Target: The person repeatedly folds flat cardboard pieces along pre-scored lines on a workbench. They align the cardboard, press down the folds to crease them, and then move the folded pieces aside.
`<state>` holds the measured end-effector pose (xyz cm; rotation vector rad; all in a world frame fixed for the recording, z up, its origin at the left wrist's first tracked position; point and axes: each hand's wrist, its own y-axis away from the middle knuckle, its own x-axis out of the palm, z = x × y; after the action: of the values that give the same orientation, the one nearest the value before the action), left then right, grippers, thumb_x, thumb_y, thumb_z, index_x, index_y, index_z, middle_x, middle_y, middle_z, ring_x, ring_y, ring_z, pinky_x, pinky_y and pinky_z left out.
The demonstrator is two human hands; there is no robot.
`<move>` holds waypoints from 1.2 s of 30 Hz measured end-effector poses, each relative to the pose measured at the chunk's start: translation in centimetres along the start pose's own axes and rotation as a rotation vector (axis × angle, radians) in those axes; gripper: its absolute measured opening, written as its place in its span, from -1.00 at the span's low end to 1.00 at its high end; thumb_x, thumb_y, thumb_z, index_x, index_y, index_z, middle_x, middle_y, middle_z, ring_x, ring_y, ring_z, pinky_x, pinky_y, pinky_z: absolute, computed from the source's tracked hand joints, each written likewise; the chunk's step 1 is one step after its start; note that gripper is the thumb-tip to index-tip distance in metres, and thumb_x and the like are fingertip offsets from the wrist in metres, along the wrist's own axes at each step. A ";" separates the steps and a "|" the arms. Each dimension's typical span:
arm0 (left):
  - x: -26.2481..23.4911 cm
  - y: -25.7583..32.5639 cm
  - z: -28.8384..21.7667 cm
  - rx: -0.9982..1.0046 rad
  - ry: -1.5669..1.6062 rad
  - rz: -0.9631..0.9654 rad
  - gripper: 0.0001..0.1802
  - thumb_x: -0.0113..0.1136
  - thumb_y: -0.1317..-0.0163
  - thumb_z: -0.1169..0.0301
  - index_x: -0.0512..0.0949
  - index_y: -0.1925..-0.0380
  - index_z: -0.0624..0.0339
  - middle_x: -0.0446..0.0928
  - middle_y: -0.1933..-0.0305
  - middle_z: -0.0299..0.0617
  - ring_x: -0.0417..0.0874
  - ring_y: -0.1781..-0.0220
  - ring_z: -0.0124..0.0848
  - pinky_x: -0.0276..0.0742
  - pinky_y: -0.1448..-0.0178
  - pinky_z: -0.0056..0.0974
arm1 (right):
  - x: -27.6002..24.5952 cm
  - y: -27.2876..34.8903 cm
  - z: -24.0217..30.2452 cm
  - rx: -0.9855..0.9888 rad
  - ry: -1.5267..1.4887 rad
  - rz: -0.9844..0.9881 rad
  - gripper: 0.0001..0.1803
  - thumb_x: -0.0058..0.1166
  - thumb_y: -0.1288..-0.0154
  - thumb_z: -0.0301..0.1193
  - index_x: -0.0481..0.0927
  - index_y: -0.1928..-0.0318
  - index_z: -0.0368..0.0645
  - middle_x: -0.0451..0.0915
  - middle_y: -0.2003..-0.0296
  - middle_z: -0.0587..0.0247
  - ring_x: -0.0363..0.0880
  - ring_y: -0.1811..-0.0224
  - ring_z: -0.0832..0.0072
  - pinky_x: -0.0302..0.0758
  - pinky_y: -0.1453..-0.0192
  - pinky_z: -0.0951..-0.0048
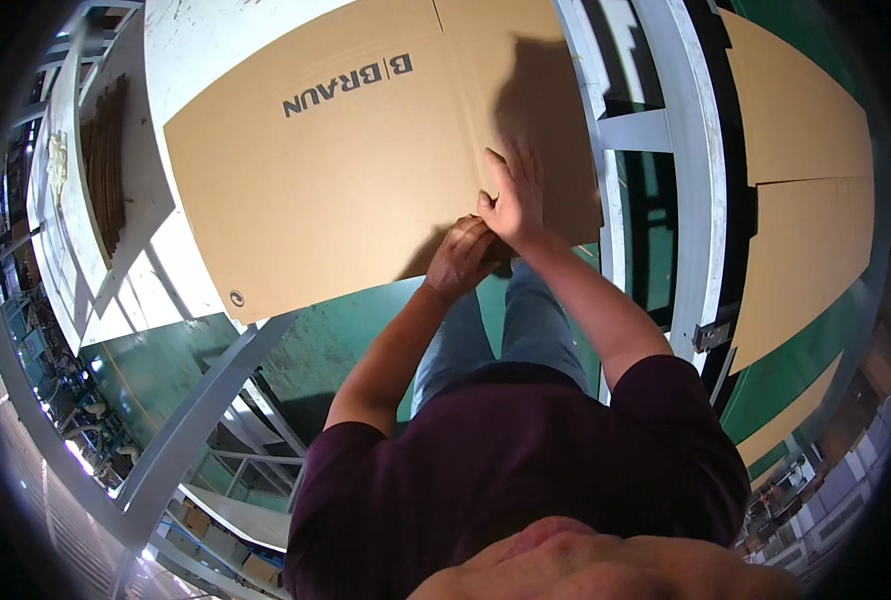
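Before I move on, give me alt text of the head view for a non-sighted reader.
The person's left hand is curled at the near edge of a large, flat, brown cardboard sheet; the right hand, fingers extended, is beyond the left, over the sheet. A white tabletop shows beside the sheet, and a grey metal frame stands right.

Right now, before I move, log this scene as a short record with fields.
Left hand: the left hand, fingers bent, at the sheet's near edge; grip unclear
Right hand: the right hand, open over the sheet, beside the left
Sheet: brown cardboard sheet, dark print
Under it: white table
Right side: grey metal frame, more cardboard beyond
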<state>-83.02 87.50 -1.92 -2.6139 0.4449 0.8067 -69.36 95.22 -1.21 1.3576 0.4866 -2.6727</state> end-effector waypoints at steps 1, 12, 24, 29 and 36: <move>0.2 0.0 0.2 0.025 -0.002 -0.035 -0.46 0.47 0.26 0.46 0.48 0.19 0.28 0.46 0.01 -0.04 0.47 -0.07 0.00 0.42 -0.16 -0.01 | -0.5 0.9 0.6 0.045 -0.017 -0.034 -0.27 0.14 0.19 -0.49 0.37 -0.17 -0.21 0.19 -0.30 -0.04 0.05 -0.38 -0.07 -0.04 -0.43 -0.11; 1.0 1.6 0.8 0.067 -0.117 -0.150 -0.38 0.48 0.24 0.32 0.43 0.14 0.30 0.46 -0.01 0.05 0.47 -0.03 0.02 0.41 -0.13 0.01 | -0.1 1.8 2.2 0.265 0.037 0.033 -0.20 0.18 0.19 -0.48 0.29 -0.21 -0.11 0.11 -0.34 -0.02 -0.05 -0.41 -0.07 -0.16 -0.45 -0.11; 1.0 0.4 -1.7 0.031 -0.459 0.082 -0.45 0.38 0.13 0.39 0.48 0.08 0.35 0.44 -0.12 0.03 0.41 -0.16 0.02 0.31 -0.25 0.02 | -17.2 11.3 -10.8 0.150 0.153 -0.394 -0.40 0.14 0.08 -0.50 0.44 -0.10 -0.11 0.32 -0.22 0.00 0.21 -0.31 0.04 0.12 -0.35 0.04; 1.2 0.2 -2.0 0.118 -0.657 0.123 -0.63 0.22 0.00 0.45 0.49 0.15 0.37 0.46 -0.06 0.01 0.44 -0.12 -0.05 0.37 -0.23 -0.03 | -33.9 30.4 -21.2 0.966 0.786 -0.425 -0.16 0.24 0.21 -0.48 0.29 -0.23 -0.12 0.33 -0.20 -0.01 0.27 -0.25 -0.04 0.14 -0.34 -0.01; 1.1 -0.4 -1.9 0.046 -0.684 0.225 -0.68 0.15 0.01 0.52 0.51 0.18 0.39 0.48 0.02 0.01 0.50 0.00 -0.08 0.45 -0.12 -0.09 | -36.3 44.2 -30.0 1.195 0.903 -0.235 -0.41 -0.15 -0.25 -0.56 0.17 -0.32 -0.17 0.11 -0.36 0.02 -0.03 -0.44 0.03 0.05 -0.42 0.08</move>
<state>-81.07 86.85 -1.01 -2.0815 0.5392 1.6495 -14.35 61.56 0.99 2.8993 -1.2128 -2.2827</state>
